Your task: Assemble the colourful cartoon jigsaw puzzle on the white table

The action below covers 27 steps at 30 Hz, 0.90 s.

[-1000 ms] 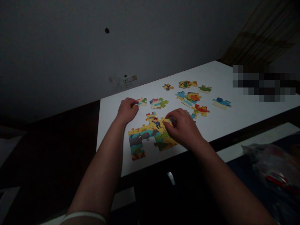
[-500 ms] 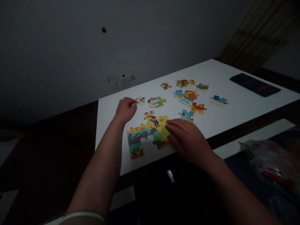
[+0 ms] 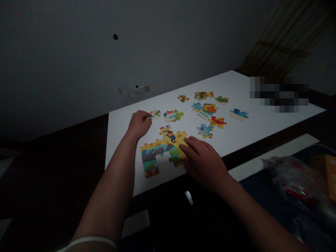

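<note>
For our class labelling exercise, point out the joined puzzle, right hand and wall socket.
Joined puzzle [image 3: 163, 148]: head view, printed surface above its gap.
Right hand [image 3: 206, 161]: head view, back of the hand.
Wall socket [image 3: 141, 90]: head view, middle panel.

A narrow, pale band [image 3: 90, 239], a sleeve hem or a strap, circled the person's left arm [image 3: 112, 178] well above the wrist; the right forearm [image 3: 252, 203], left hand [image 3: 140, 125] and right hand [image 3: 206, 161] were bare.
</note>
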Motion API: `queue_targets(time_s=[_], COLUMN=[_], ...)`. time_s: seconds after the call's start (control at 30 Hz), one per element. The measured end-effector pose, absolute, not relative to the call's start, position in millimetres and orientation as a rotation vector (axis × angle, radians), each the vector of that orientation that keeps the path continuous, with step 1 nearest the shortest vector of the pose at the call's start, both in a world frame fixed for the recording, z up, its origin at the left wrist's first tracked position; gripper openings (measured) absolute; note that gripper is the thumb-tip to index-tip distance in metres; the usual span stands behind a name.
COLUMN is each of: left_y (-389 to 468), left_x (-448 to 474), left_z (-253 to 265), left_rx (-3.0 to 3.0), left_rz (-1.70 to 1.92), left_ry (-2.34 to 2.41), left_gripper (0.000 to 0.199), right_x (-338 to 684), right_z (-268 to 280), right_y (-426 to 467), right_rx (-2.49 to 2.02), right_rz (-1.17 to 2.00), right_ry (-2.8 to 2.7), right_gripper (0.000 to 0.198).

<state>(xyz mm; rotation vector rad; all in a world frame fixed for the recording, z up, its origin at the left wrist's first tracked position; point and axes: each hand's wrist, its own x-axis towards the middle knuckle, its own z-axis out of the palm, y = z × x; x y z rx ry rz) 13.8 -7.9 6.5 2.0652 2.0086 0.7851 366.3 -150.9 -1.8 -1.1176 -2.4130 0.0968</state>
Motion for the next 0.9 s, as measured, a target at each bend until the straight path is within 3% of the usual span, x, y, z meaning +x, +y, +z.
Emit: queue_targets(time_s=[0.9], left_y=[-8.9], left_x=[14.0], left_z=[6.6], left_rx=[2.061], left_rz=[0.794], left_ry=[2.009], left_gripper=[0.025], right_x=[369.5], right_z=[-6.0], right_y=[-146.1], right_rx=[-1.055], right_rz=[0.115], right_ry=[-2.315], right_gripper=[0.036])
